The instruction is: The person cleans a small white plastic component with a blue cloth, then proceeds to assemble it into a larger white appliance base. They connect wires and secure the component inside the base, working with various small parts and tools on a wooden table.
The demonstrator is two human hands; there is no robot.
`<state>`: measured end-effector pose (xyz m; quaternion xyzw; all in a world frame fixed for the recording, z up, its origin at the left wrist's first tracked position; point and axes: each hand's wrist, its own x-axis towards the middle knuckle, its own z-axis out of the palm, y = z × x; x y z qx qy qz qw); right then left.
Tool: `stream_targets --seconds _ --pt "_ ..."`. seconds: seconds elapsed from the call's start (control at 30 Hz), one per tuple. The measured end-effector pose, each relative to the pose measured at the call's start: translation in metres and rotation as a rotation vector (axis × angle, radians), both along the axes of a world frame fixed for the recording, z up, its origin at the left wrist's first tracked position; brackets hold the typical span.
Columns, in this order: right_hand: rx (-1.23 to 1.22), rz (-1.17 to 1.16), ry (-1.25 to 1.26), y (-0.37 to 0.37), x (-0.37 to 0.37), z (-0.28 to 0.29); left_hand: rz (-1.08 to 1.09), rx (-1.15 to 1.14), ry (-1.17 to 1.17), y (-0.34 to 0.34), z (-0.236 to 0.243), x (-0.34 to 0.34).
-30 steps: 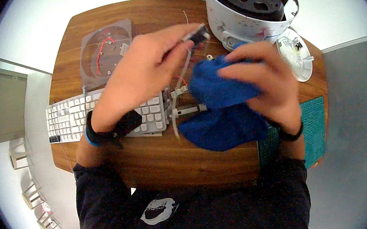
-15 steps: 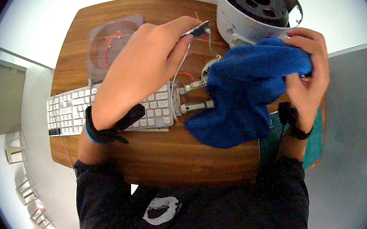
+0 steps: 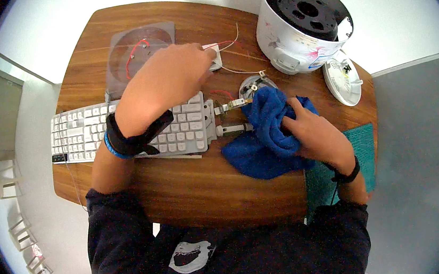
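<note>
My left hand [image 3: 171, 83] reaches over the keyboard, its fingers closed at the edge of a small white part [image 3: 216, 57] with red and white wires; the fingertips are partly hidden. A bunched blue cloth [image 3: 272, 126] lies on the table, and my right hand [image 3: 318, 132] grips its folds from the right. Against the cloth's upper left sits a round metal disc [image 3: 249, 86] with terminals, partly covered. A metal bracket [image 3: 231, 105] and a white plastic strip [image 3: 233, 129] point toward the cloth from the left.
A white keyboard [image 3: 85, 132] lies at left, below a clear tray [image 3: 166, 33] with a red wire. At the far right stands a floral rice cooker body [image 3: 287, 39] beside a round white base cover [image 3: 343, 84]. A green cutting mat [image 3: 362, 148] is at the table's right edge.
My right hand has lowered the raised cloth onto the table and moved left, exposing the white base cover. My left hand has moved slightly left and down with the small wired part.
</note>
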<state>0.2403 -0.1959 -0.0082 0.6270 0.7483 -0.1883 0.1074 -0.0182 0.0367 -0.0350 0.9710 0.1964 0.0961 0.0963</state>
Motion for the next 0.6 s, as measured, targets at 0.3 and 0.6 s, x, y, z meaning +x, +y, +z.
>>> stream_targets --seconds 0.3,0.6 --pt "0.403 -0.344 0.415 -0.021 0.013 0.041 -0.589 -0.533 -0.300 -0.066 0.008 0.023" --pt "0.649 -0.292 0.894 0.016 -0.022 0.033 -0.294 -0.683 -0.840 -0.056 0.026 0.019"
